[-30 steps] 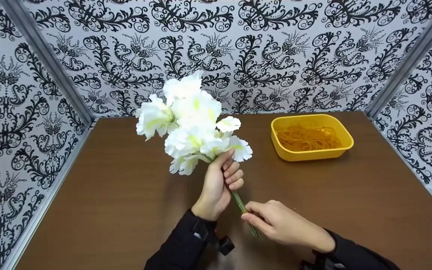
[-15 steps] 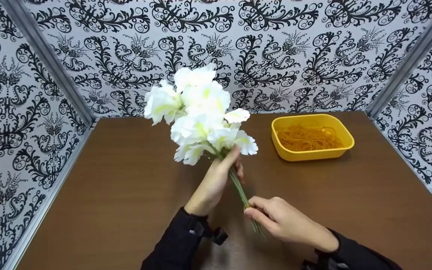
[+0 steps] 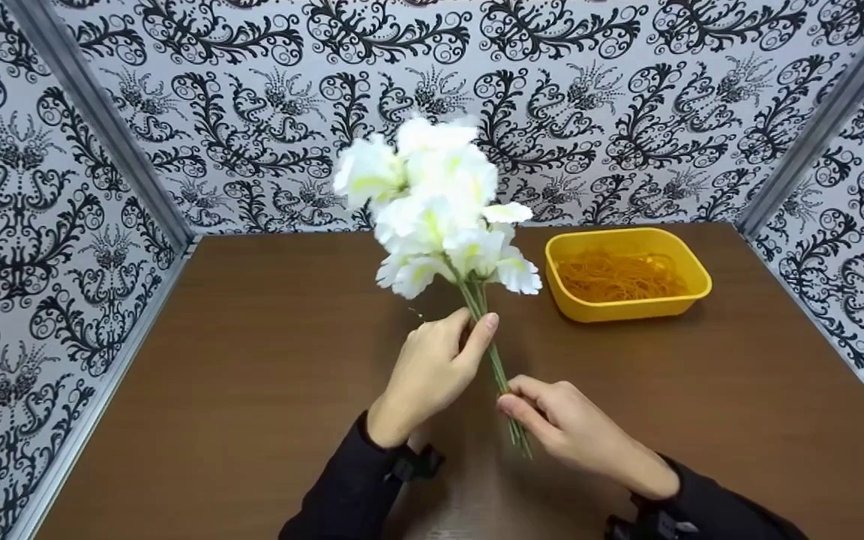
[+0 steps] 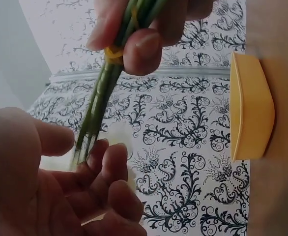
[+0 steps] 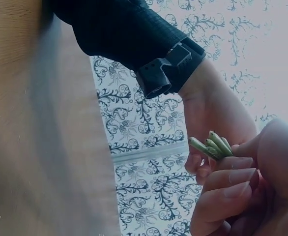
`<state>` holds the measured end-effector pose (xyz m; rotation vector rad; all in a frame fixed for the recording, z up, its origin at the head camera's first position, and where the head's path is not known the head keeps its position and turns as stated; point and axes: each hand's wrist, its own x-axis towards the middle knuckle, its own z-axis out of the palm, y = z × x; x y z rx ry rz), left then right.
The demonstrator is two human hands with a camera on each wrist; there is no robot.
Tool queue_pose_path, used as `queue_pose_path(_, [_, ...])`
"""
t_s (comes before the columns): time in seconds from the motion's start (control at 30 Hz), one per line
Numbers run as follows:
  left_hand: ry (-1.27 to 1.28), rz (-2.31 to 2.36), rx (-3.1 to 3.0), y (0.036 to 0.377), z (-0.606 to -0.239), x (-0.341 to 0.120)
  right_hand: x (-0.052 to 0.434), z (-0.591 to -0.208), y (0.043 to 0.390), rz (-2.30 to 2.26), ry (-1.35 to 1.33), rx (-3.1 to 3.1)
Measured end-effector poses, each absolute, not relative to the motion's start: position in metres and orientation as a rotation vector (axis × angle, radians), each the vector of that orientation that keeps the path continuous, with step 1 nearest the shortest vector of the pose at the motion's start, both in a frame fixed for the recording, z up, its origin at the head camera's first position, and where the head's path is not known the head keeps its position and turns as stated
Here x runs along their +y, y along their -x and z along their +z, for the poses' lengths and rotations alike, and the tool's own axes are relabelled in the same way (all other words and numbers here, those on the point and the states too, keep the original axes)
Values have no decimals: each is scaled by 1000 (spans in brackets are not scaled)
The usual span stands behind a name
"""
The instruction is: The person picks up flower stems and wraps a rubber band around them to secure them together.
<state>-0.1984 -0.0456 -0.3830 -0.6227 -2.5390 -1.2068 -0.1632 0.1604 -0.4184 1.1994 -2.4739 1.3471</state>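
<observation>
A bunch of white flowers (image 3: 439, 202) with yellow-green centres leans up and left over the table in the head view. My left hand (image 3: 428, 371) has its thumb and curled fingers about the green stems (image 3: 493, 351), a little below the blossoms. Lower down, my right hand (image 3: 582, 431) pinches the stems between thumb and forefinger. A yellow rubber band (image 4: 113, 55) wraps the stems at the right fingertips in the left wrist view. Cut stem ends (image 5: 213, 145) stick out past the right hand in the right wrist view.
A yellow tub (image 3: 631, 309) holding a tangle of orange-brown rubber bands (image 3: 616, 276) stands at the back right of the brown table (image 3: 252, 375). Black-and-white patterned walls (image 3: 274, 112) with grey metal edges enclose the back and both sides.
The flowers have moved right and slightly up, standing more upright. My left hand has turned over on the stems, its back now facing up. My right hand has shifted slightly up and right.
</observation>
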Motion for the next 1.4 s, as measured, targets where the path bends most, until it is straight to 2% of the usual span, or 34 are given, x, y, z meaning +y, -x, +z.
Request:
queue_pose_path(0.17, [668,-1072,-2523,199,-385,-43,158,-420,165,1341,-1154,-2477])
queue_pose_path(0.97, [714,-1073,-2665,213,-406,-39,155,-436,170,1350,-1057,-2742])
queue_pose_path(1.4, [708,-1119,-2845,231,-440,-37,153,-457,179,1040,-1023,-2881])
